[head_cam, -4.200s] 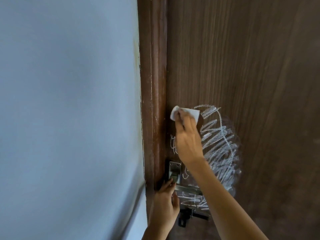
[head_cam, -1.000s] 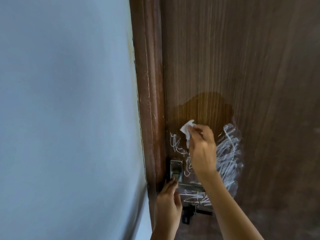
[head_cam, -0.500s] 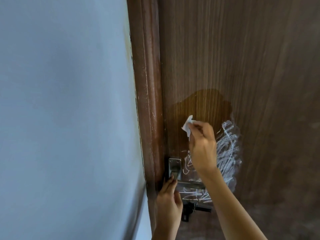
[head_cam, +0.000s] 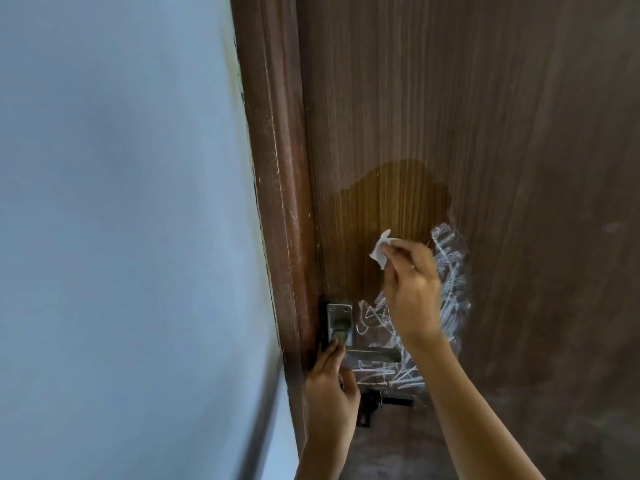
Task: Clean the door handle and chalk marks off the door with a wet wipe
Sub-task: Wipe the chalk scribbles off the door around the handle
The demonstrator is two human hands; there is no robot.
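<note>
My right hand (head_cam: 412, 289) pinches a small white wet wipe (head_cam: 381, 252) against the brown wooden door (head_cam: 433, 98). Above the wipe the wood shows a darker wet patch (head_cam: 391, 199) with no chalk on it. White chalk scribbles (head_cam: 450, 289) lie to the right of my hand and below it, around the metal lever handle (head_cam: 372, 353). My left hand (head_cam: 329, 386) rests at the door edge, its fingers touching the base of the handle plate (head_cam: 340, 322).
A dark brown door frame (head_cam: 277, 202) runs down beside the door. A plain light blue wall (head_cam: 121, 220) fills the left side. A black latch fitting (head_cam: 375, 403) sits below the handle.
The wet patch has grown downward. The chalk left of my right hand, above the handle plate, has been wiped away. My left hand stays by the handle.
</note>
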